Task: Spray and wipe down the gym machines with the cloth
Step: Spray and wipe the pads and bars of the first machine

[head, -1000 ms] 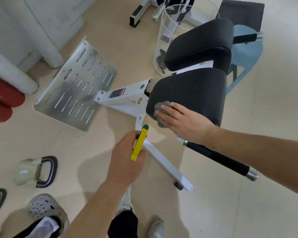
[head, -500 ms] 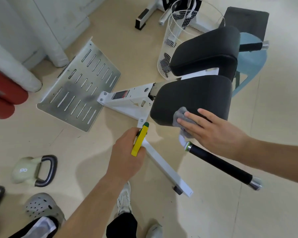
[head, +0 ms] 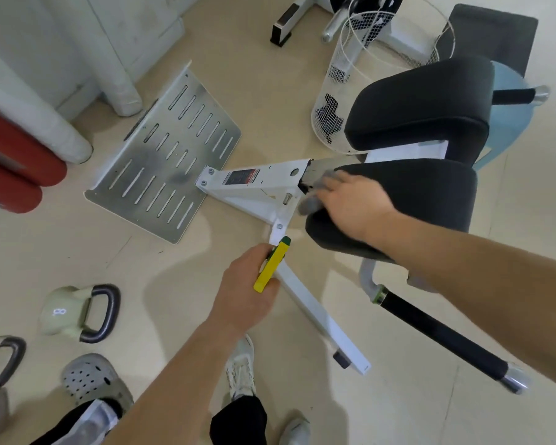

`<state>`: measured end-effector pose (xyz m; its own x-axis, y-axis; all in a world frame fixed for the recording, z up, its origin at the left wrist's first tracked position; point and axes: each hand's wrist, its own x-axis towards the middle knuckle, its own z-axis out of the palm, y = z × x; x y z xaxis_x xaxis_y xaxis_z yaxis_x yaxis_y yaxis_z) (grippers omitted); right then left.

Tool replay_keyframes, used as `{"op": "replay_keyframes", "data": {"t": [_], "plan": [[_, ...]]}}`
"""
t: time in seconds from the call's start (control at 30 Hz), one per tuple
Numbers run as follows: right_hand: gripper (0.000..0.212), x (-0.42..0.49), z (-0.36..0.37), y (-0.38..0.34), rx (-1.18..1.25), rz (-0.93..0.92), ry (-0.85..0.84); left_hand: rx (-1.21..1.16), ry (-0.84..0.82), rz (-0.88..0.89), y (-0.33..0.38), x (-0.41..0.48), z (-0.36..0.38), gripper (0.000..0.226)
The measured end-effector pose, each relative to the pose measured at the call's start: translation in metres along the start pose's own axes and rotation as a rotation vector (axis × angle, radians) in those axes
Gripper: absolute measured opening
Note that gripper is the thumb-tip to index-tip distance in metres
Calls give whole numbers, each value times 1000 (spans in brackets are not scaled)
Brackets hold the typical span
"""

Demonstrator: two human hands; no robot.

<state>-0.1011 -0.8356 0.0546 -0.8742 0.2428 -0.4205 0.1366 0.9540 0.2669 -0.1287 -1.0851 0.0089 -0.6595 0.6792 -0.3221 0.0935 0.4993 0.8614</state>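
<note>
A gym machine with a white frame, two black pads and a slotted metal footplate stands on the floor. My right hand presses a grey cloth against the left end of the near black pad, beside the frame joint. The fingers lie fairly flat over the cloth and are blurred. My left hand grips a yellow spray bottle with a green tip just above the frame's white floor leg. The far pad sits behind.
A black foam handle sticks out low at the right. A white wire basket and a blue stool stand behind the pads. Two kettlebells lie at the left, red and white rolls further left. Feet show at the bottom.
My right hand has slid the cloth from the pad's lower front edge up and left to its end near the frame joint. My left hand with the bottle has stayed put.
</note>
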Motion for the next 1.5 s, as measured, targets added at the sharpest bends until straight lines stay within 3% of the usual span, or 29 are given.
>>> {"op": "replay_keyframes", "data": {"t": [0.07,0.23,0.37,0.63,0.73,0.83,1.03,1.07,1.17,1.37,1.5], "plan": [[45,7,-9,33,147,116,-42,15,-58,-11,-1,15,-6,37],[55,14,-13,66,231,174,-53,45,-205,-52,-1,58,-15,42],[49,19,-7,69,275,213,0,39,-247,-29,-7,88,-14,43],[34,41,-3,82,340,234,18,57,-339,-54,-9,113,-10,23],[35,59,0,75,335,127,-115,73,-345,-56,-16,111,-15,25],[33,90,4,55,158,-15,-260,99,-291,-41,-28,109,-20,35],[33,37,21,-35,-101,-544,-468,25,-145,-99,-43,113,-36,39],[35,39,18,-34,-97,-558,-496,28,-137,-98,-45,112,-38,40],[33,76,3,-10,55,-382,-488,41,-132,-77,-45,111,-39,43],[33,137,-10,65,86,35,-511,26,-108,-79,-53,112,-33,44],[34,119,9,58,108,-27,-425,11,-91,-97,-59,115,-26,39]]}}
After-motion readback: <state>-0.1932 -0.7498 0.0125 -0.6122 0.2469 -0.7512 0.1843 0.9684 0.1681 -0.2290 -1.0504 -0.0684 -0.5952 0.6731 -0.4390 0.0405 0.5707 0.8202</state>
